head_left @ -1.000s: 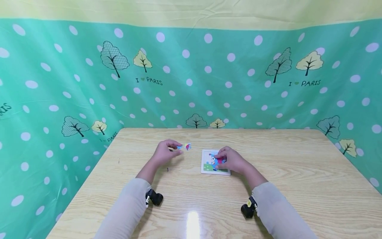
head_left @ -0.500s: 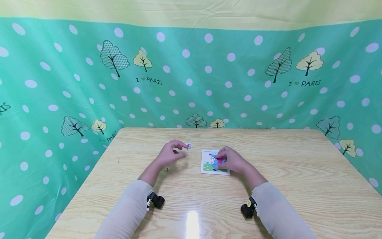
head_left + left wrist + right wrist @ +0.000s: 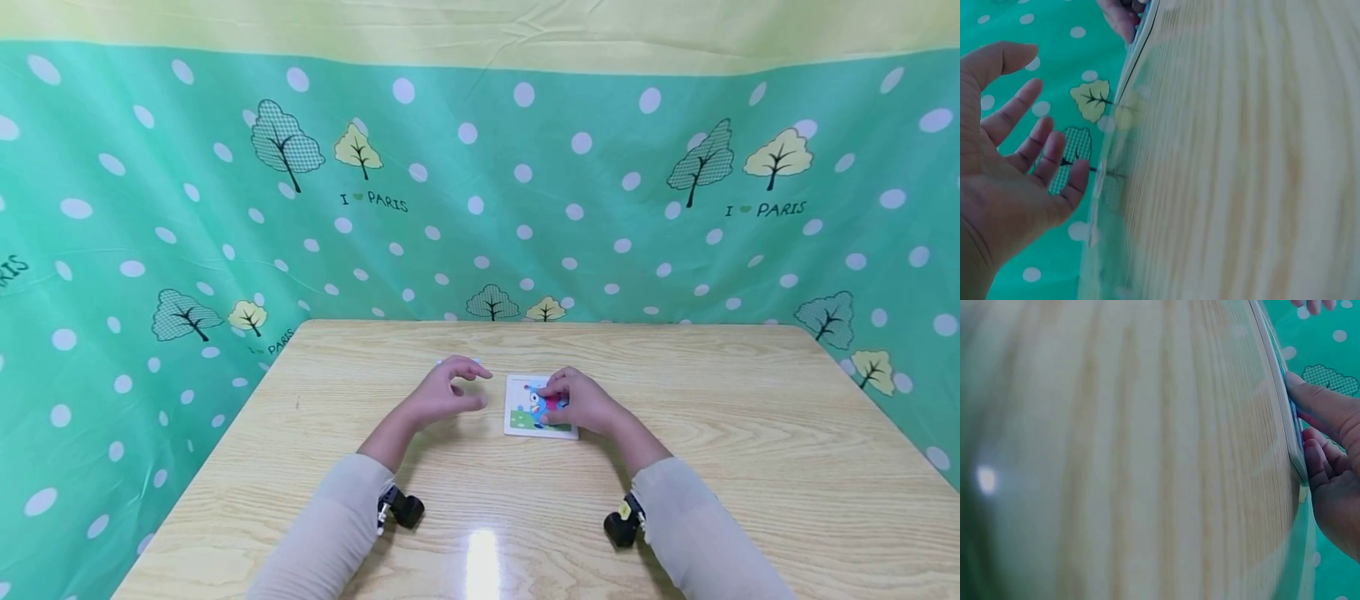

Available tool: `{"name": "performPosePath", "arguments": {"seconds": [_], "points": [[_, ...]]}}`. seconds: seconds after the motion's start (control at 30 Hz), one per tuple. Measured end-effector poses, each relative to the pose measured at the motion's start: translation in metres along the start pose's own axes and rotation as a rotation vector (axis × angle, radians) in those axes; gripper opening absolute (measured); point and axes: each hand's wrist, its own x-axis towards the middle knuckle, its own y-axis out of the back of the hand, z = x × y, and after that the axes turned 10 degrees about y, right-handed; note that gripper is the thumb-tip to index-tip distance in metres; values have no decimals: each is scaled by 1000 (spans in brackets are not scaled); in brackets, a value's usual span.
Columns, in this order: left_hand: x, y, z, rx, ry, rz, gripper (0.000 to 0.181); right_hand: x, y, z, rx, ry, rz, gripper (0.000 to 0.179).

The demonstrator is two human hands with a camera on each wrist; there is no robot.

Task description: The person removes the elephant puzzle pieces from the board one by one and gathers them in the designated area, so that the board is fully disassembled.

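A small white-framed picture puzzle (image 3: 521,423) lies on the table, showing a blue cartoon figure over green ground. My right hand (image 3: 594,403) is on its right half, thumb and forefinger pinching at a red and blue puzzle piece (image 3: 553,403); the hand covers much of that side. In the right wrist view the thumb (image 3: 1319,400) lies at the puzzle's face, other fingers curled by its edge. My left hand (image 3: 444,397) hovers left of the puzzle, thumb and forefinger apart. The left wrist view shows its fingers (image 3: 1054,156) spread, holding nothing. Behind it, loose pieces (image 3: 476,361) are mostly hidden.
The wood-grain table (image 3: 720,417) ends at a green dotted curtain (image 3: 420,250) behind and at the sides. A black wrist camera (image 3: 408,510) sits on the left wrist, another camera (image 3: 621,528) on the right.
My left hand has moved right, from beside the loose pieces to near the puzzle's left edge, and now covers most of those pieces. The right hand stays in place on the puzzle.
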Motion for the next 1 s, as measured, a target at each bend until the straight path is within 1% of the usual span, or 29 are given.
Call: {"name": "performPosePath", "arguments": {"seconds": [0.2, 0.5, 0.6, 0.8, 0.9, 1.0], "points": [[1, -7, 5, 42, -10, -55, 48, 0, 0, -1, 6, -3, -2, 43], [2, -18, 14, 145, -25, -105, 57, 1, 0, -1, -3, 9, -1, 43], [2, -23, 17, 175, -32, -118, 58, 1, 0, -1, 1, 11, -2, 43], [6, -30, 19, 196, -33, -142, 58, 1, 0, -1, 10, 9, -8, 43], [8, -33, 19, 232, -36, -147, 58, 1, 1, -1, 14, 13, -7, 43], [11, -35, 20, 273, -36, -144, 55, 2, 1, -2, 15, 11, -6, 43]]}}
